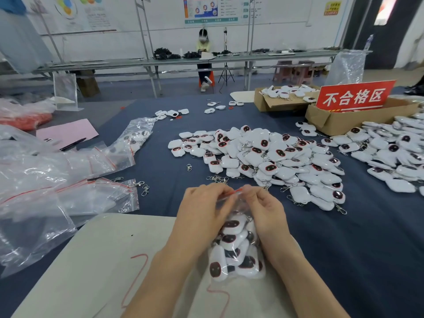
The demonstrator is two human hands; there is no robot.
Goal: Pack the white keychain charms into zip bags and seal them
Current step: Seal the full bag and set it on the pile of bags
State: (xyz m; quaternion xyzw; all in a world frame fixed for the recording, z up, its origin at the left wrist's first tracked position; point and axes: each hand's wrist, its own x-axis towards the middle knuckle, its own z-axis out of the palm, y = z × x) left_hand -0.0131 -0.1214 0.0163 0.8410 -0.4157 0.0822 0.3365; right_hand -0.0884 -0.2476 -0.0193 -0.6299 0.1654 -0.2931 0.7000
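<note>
Your left hand (204,208) and right hand (263,208) both pinch the red-striped top edge of the clear plastic zip bag (237,208), fingers curled on the seal. The bag (stuffed with white, dark-faced keychain charms (216,267)) sits between your wrists over the beige mat (103,249). A loose pile of charms (263,157) lies beyond on the navy cloth (158,164).

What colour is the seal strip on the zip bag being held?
Red. The seal strip crosses the top of the zip bag. Head view.
</note>
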